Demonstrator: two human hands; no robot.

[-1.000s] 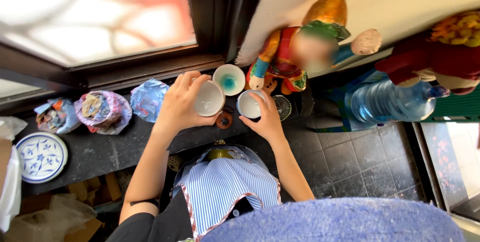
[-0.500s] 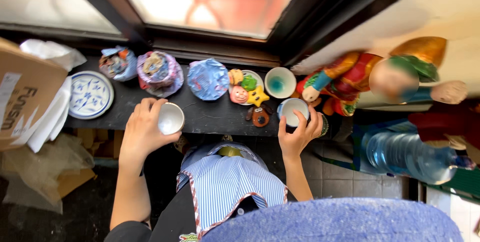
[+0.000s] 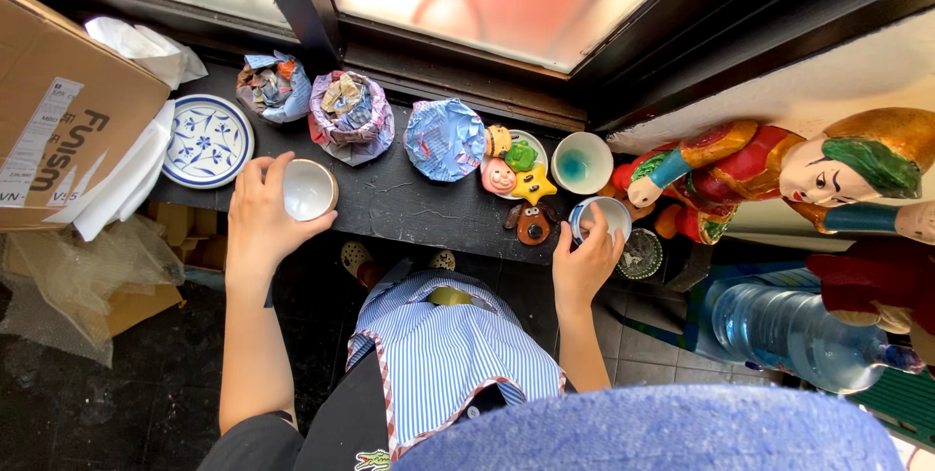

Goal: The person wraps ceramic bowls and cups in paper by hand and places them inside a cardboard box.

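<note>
at the far left a cardboard box sits with white wrapping paper spilling from under it, and a blue-patterned plate rests on the dark window ledge. the left hand is wrapped around a small white cup, fingers curled on its rim, holding it at the ledge's front edge just right of the plate. behind it are three paper-wrapped bundles in a row, then a dish of little painted figures and a teal-centred bowl. the right hand is closed on a second small cup, blue-rimmed, at the ledge's right end, just beside a brown figurine and a painted wooden doll. a big water bottle lies lower right.

to me it looks like unwrapped pieces being laid out along the ledge, with both cups mid-placement. setting them down wants a bare patch of ledge, a level base, and care not to knock the figurines beside the right one.
</note>
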